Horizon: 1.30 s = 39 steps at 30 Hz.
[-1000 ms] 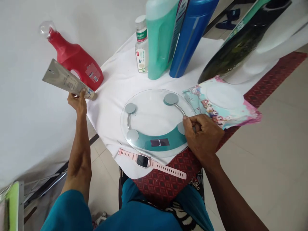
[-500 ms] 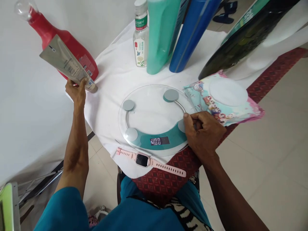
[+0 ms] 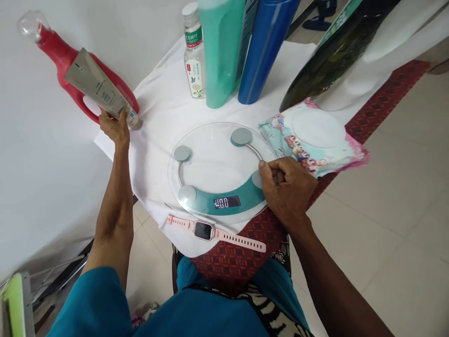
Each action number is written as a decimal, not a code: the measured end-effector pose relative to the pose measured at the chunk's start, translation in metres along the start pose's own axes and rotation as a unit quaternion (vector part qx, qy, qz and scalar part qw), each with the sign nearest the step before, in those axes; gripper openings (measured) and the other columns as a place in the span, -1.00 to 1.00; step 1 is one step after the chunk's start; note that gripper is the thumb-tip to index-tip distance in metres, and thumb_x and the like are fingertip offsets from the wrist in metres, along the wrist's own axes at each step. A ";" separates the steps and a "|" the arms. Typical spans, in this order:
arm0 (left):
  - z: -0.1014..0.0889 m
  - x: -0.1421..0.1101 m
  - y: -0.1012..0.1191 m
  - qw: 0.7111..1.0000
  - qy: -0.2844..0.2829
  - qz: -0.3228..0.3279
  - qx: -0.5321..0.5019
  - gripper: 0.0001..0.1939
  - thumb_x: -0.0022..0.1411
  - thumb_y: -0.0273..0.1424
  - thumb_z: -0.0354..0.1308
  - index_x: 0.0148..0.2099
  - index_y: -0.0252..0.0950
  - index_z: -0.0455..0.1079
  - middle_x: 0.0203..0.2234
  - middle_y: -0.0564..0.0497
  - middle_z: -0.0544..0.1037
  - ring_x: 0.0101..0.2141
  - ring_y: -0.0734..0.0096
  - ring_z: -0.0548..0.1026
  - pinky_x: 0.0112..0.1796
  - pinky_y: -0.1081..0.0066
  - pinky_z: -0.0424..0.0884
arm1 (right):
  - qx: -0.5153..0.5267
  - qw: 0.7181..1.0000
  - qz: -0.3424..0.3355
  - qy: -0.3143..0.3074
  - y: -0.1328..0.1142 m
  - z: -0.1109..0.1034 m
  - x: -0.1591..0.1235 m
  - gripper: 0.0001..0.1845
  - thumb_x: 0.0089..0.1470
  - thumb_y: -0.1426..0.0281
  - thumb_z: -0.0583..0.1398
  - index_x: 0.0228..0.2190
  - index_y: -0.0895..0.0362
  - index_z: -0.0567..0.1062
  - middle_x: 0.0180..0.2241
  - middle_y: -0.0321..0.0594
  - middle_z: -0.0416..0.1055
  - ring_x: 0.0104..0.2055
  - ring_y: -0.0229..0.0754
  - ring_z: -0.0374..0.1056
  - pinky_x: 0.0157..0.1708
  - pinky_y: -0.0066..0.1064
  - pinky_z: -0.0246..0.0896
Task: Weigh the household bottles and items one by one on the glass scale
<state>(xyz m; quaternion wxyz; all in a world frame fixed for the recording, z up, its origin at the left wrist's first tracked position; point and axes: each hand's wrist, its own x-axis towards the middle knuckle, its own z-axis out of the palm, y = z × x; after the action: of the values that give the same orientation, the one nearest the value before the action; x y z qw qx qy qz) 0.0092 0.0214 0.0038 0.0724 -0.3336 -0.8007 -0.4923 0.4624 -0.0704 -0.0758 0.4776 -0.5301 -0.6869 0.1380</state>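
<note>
A round glass scale [image 3: 213,164] with a teal band lies on the white cloth [image 3: 161,121], its display lit. My right hand [image 3: 286,189] is closed on the scale's right edge, thumb on top of the glass. My left hand [image 3: 114,127] grips a grey-beige tube [image 3: 96,86] near its cap and holds it up at the cloth's left corner, in front of a red bottle [image 3: 66,65]. A pink smartwatch [image 3: 210,232] lies flat just in front of the scale.
At the back stand a small clear bottle [image 3: 193,61], a green jug [image 3: 220,51] and a blue bottle [image 3: 263,47]. A wipes pack [image 3: 315,135] lies right of the scale, a dark green package [image 3: 329,51] behind it. Red patterned cloth [image 3: 242,267] covers the near edge.
The scale's display has lit up with digits. My left hand has brought the tube slightly inward toward the cloth. My right hand stays on the scale's edge.
</note>
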 end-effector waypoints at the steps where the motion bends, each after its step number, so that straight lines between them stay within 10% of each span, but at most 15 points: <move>1: 0.001 0.001 -0.001 1.000 -0.008 0.005 -0.002 -0.59 0.26 -0.55 0.52 -0.14 -0.24 0.31 -0.15 0.08 0.44 -0.08 0.38 0.39 0.20 0.24 0.39 | -0.003 1.000 0.002 -0.001 0.000 0.000 0.000 -0.60 0.38 0.24 0.26 -0.49 -0.02 0.31 -0.55 -0.31 0.30 -0.51 -0.17 0.21 -0.38 -0.23 0.16; 11: 0.023 0.011 -0.004 1.000 0.000 -0.008 0.028 -0.48 0.26 -0.38 0.52 -0.19 -0.14 0.13 -0.01 -0.01 0.50 0.36 0.11 0.40 0.24 -0.04 0.24 | -0.017 1.000 0.006 -0.005 0.000 0.000 -0.001 -0.62 0.39 0.24 0.24 -0.48 -0.03 0.31 -0.53 -0.29 0.34 -0.49 -0.14 0.25 -0.37 -0.22 0.19; 21: 0.030 -0.007 -0.009 1.000 -0.021 0.008 -0.002 -0.44 0.38 -0.46 0.50 0.19 -0.29 0.21 0.16 -0.18 0.47 0.28 0.21 0.34 0.40 0.10 0.25 | -0.024 0.999 0.018 -0.023 -0.001 -0.004 0.000 -0.61 0.40 0.23 0.24 -0.48 -0.02 0.32 -0.53 -0.29 0.32 -0.47 -0.14 0.27 -0.36 -0.21 0.20; 31: 0.041 0.014 -0.032 0.999 -0.024 0.030 -0.034 -0.35 0.20 0.01 0.57 -0.04 -0.21 0.24 0.18 -0.16 0.52 0.47 0.01 0.27 0.35 -0.07 0.18 | 0.000 1.000 -0.003 -0.003 -0.002 -0.003 0.002 -0.63 0.36 0.28 0.28 -0.48 -0.02 0.34 -0.55 -0.32 0.31 -0.51 -0.16 0.24 -0.39 -0.21 0.19; 39: 0.038 0.015 -0.035 0.985 -0.088 0.125 -0.075 -0.23 0.28 0.29 0.23 -0.35 -0.10 -0.21 -0.19 0.02 0.50 0.36 0.18 0.38 0.02 -0.03 0.21 | 0.021 0.998 -0.050 0.023 0.004 0.002 0.003 -0.62 0.34 0.30 0.31 -0.51 -0.01 0.37 -0.56 -0.32 0.35 -0.55 -0.18 0.17 -0.43 -0.22 0.06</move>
<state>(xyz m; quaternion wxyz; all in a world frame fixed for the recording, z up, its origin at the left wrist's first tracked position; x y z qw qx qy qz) -0.0154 0.0504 -0.0343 0.0374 -0.4771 -0.7169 -0.5070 0.4633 -0.0662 -0.0778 0.5104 -0.4881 -0.6983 0.1164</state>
